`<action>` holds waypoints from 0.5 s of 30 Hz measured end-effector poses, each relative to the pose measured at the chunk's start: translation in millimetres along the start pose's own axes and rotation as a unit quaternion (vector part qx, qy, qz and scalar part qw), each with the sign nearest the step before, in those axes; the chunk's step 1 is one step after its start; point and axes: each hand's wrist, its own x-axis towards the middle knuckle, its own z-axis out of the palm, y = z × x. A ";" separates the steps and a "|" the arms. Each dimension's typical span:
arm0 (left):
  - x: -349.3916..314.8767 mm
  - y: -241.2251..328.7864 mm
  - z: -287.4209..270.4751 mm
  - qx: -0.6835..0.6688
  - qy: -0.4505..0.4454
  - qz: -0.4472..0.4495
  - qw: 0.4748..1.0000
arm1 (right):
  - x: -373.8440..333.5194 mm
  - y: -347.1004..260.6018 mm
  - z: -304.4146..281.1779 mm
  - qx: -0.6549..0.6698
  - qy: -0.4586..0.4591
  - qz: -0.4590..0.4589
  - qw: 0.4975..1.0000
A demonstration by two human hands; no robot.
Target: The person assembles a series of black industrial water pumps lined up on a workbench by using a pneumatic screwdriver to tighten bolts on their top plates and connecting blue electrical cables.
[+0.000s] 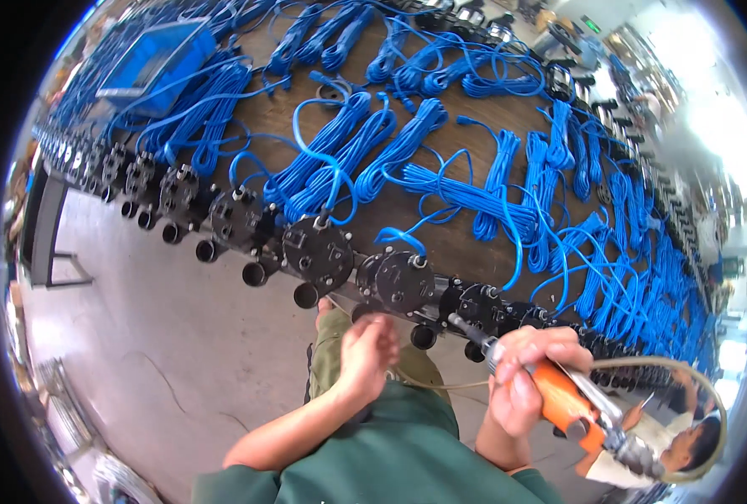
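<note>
My right hand (524, 378) is wrapped round an orange air screwdriver (562, 403), whose hose loops off to the right. Its metal bit points up and left toward the row of black pumps. My left hand (369, 357) is just in front of the table edge, its fingers curled together and slightly blurred; whatever they may hold is hidden. Closest to it is a round black pump (403, 281) with a blue cable coming out of its top. Another round pump (317, 252) stands to its left, with a short black outlet pipe hanging below.
Bundled blue cables (340, 160) cover much of the brown tabletop (298, 109). A blue plastic crate (159, 67) stands at the far left. More black pumps line the near edge and the right side. At the lower right another person (655, 437) is close by.
</note>
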 end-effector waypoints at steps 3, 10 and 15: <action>65.9 -75.2 -22.5 -0.248 -0.095 -0.136 0.955 | -14.5 22.4 0.6 -0.033 -0.033 0.013 0.999; 96.5 -102.6 -0.6 -0.400 -0.098 -0.039 0.910 | -36.4 51.7 -14.4 0.104 -0.085 0.096 0.986; 100.4 -108.7 -7.4 -0.416 -0.104 -0.015 0.903 | -37.7 48.1 0.6 0.016 -0.048 0.118 0.992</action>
